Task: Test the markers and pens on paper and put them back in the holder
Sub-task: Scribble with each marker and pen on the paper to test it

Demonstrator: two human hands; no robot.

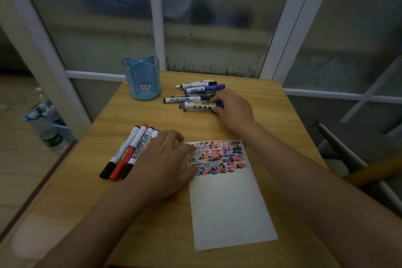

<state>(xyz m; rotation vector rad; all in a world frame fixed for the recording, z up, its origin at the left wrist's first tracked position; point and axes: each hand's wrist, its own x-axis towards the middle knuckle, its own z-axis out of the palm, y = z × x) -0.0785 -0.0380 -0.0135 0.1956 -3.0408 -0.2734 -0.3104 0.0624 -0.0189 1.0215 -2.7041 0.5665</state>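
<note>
Left hand lies palm down, fingers loosely spread (thumb hidden); right hand reaches forward, arm extended, fingertips curled in a pinch.

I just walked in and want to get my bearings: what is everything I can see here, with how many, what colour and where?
table: one, light wood, fills the middle.
holder: one, pale blue, far left of the table, nothing sticking out of it.
far pile of markers and pens: about seven, white or clear barrels with black and blue caps, right of the holder.
near group of markers: four in view, black, red, black and blue caps, left of the paper.
paper: one white sheet, top part covered in red, blue and black scribbles.
water bottles: several, on the floor at left.
left hand: rests on the near markers and the paper's edge.
right hand: fingers on the far pile.
</note>
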